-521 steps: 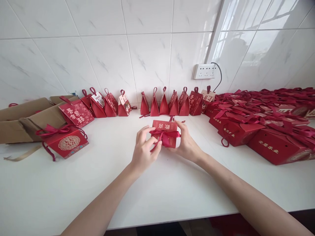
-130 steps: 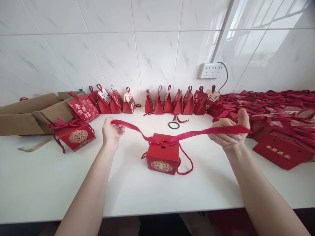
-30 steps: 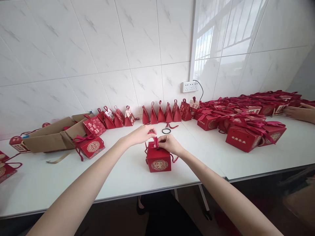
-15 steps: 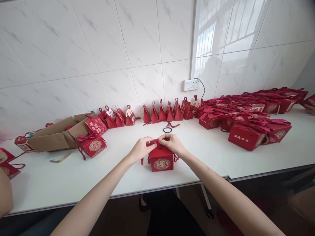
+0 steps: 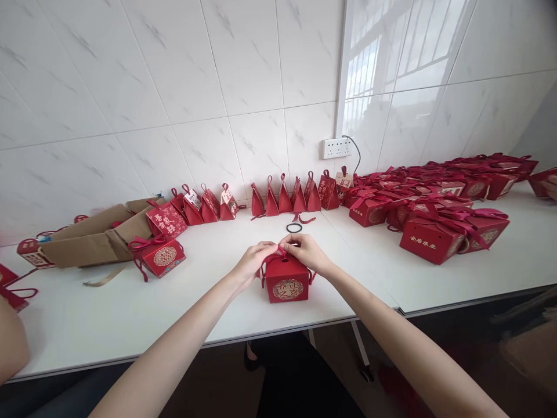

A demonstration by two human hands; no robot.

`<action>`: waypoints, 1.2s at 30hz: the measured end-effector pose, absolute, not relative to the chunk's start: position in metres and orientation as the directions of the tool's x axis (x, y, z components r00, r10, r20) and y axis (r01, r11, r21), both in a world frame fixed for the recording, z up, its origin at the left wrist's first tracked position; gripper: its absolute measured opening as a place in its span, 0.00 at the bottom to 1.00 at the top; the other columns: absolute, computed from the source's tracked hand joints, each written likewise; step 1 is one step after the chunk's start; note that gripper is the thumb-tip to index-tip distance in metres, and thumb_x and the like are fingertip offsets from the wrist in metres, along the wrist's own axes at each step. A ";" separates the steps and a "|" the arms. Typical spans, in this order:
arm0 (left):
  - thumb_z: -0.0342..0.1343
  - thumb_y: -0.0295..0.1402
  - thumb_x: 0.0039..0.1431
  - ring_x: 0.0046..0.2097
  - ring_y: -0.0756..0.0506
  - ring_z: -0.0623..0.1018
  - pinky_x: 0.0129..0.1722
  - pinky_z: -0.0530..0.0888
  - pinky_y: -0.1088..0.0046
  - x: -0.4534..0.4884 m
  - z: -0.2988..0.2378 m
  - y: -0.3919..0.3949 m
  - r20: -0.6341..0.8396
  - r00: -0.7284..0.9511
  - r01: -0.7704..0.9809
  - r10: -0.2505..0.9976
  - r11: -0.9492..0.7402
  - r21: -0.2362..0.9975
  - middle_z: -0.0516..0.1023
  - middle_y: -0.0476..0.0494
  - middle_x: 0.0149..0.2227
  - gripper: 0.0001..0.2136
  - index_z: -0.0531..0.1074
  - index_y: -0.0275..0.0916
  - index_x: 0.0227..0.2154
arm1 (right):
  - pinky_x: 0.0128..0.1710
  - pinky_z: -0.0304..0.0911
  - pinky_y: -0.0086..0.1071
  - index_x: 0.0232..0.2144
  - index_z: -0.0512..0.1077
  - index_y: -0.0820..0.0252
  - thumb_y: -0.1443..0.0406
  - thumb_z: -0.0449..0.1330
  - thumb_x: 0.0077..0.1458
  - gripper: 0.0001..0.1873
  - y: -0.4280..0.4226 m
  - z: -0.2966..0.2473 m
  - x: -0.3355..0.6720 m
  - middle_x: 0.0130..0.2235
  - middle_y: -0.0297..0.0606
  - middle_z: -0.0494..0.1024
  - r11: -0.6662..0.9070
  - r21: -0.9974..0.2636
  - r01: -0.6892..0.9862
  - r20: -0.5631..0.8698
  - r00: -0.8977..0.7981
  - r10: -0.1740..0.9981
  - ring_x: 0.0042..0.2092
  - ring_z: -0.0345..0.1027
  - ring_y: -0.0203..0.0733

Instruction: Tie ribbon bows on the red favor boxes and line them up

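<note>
A small red gift box (image 5: 287, 284) with a gold round emblem on its front stands on the white table (image 5: 130, 313) near the front edge. A dark red ribbon (image 5: 281, 253) runs over its top. My left hand (image 5: 256, 259) and my right hand (image 5: 304, 251) meet above the box, each with its fingers pinched on the ribbon. A red cord handle hangs at each side of the box.
A black hair band (image 5: 294, 228) lies behind the box. Small red pouches (image 5: 285, 198) line the wall. Finished red boxes (image 5: 430, 241) crowd the right table. Brown cardboard (image 5: 91, 241) and another bowed box (image 5: 159, 256) lie left. Other people's limbs show at both edges.
Over the last seconds my hands came in from holding the ribbon stretched wide to pinching it together on top of the box. In the last half second they barely moved.
</note>
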State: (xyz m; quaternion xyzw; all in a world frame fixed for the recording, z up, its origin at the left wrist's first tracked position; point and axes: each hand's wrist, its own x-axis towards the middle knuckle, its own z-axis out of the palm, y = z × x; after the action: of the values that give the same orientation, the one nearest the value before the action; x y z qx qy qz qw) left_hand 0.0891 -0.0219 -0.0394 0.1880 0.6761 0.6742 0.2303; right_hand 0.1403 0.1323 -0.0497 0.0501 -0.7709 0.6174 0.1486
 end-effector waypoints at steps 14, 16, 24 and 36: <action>0.60 0.33 0.48 0.35 0.49 0.76 0.32 0.69 0.77 0.102 -0.037 -0.017 -0.167 -0.836 -0.230 0.523 -0.058 0.972 0.77 0.47 0.34 0.13 0.72 0.38 0.38 | 0.43 0.61 0.37 0.30 0.74 0.58 0.69 0.60 0.51 0.03 0.142 -0.051 0.169 0.37 0.38 0.72 0.677 -0.657 -0.332 0.519 -0.850 0.086 0.42 0.67 0.42; 0.59 0.34 0.49 0.37 0.49 0.76 0.34 0.70 0.76 0.103 -0.038 -0.017 -0.163 -0.828 -0.229 0.536 -0.057 0.972 0.78 0.47 0.35 0.15 0.70 0.39 0.42 | 0.42 0.62 0.36 0.31 0.74 0.57 0.69 0.60 0.52 0.04 0.140 -0.052 0.167 0.37 0.38 0.72 0.695 -0.637 -0.333 0.544 -0.833 0.100 0.41 0.67 0.41; 0.57 0.36 0.50 0.38 0.47 0.77 0.35 0.71 0.75 0.106 -0.042 -0.014 -0.132 -0.828 -0.188 0.545 -0.049 0.981 0.78 0.46 0.36 0.19 0.66 0.41 0.46 | 0.45 0.59 0.40 0.32 0.74 0.56 0.66 0.64 0.50 0.04 0.138 -0.056 0.163 0.35 0.36 0.74 0.830 -0.445 -0.337 0.658 -0.751 0.048 0.41 0.68 0.42; 0.53 0.38 0.52 0.49 0.40 0.71 0.46 0.69 0.65 0.101 -0.048 -0.019 0.082 -0.903 0.155 0.422 0.142 0.978 0.73 0.42 0.48 0.10 0.75 0.39 0.31 | 0.47 0.51 0.39 0.25 0.72 0.60 0.66 0.54 0.61 0.13 0.144 -0.059 0.164 0.30 0.35 0.74 0.923 0.027 -0.385 0.847 -0.481 -0.225 0.33 0.62 0.36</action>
State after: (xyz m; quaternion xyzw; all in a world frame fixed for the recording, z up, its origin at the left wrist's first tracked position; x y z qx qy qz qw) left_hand 0.1009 -0.0186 -0.0479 0.1927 0.7482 0.6259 0.1065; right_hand 0.1636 0.1438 -0.0588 0.1781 -0.8564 0.0837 0.4773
